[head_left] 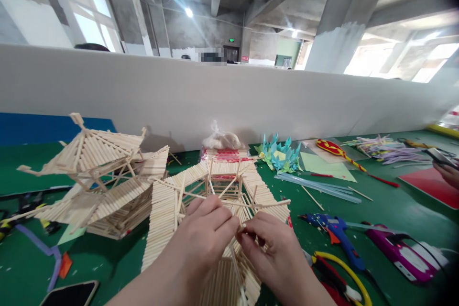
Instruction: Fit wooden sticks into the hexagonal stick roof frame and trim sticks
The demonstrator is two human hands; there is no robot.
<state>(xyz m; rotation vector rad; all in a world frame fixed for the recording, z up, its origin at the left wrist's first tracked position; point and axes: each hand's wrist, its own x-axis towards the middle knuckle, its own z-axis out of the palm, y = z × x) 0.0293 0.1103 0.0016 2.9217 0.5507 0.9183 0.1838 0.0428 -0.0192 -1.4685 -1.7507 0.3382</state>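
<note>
A model frame of thin pale wooden sticks (163, 210), roof-like with slatted panels round an open middle, lies in front of me. Over its near side is my left hand (206, 229), fingers curled down and closed, their tips hidden. My right hand (272, 244) is closed in a pinch beside it, with the pale end of a wooden stick (243, 226) showing at the fingertips. Both hands nearly meet. Left of the frame stands a similar stick pavilion (103, 153) with a peaked roof and upturned corners.
At right lie a blue glue gun (335, 234), yellow-handled pliers (337, 267), a purple power strip (403, 253) and clear glue sticks (319, 186). Behind are blue folded-paper flowers (281, 153) and a white partition (179, 91). A phone (71, 294) lies front left; another person's hand (446, 174) is far right.
</note>
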